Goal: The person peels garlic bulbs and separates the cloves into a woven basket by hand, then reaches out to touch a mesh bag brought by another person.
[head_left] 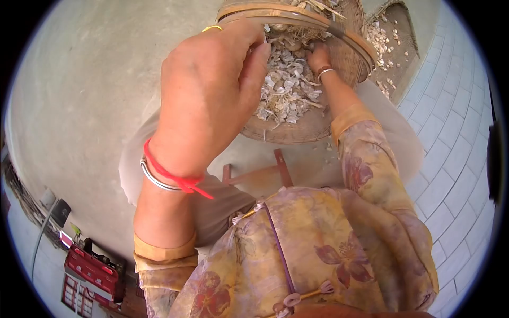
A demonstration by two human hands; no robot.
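Observation:
My left hand (214,90) is raised close to the camera, fingers curled and thumb pressed in. A thin pale sliver shows at its fingertips, too small to name. My right hand (318,57) reaches low into the woven tray (291,132), against garlic bulbs (289,38) with dry roots and stalks. Its fingertips are hidden among them. Loose garlic skins (289,87) cover the tray below both hands. A bamboo rim (275,15) of a round basket crosses above the bulbs, partly behind my left hand.
A woven scoop (408,32) with loose garlic cloves (379,40) lies on the right, by pale floor tiles (445,116). Under the tray's near edge shows a reddish-brown wooden stool (282,167) between my knees. Far left stands a red machine (93,270).

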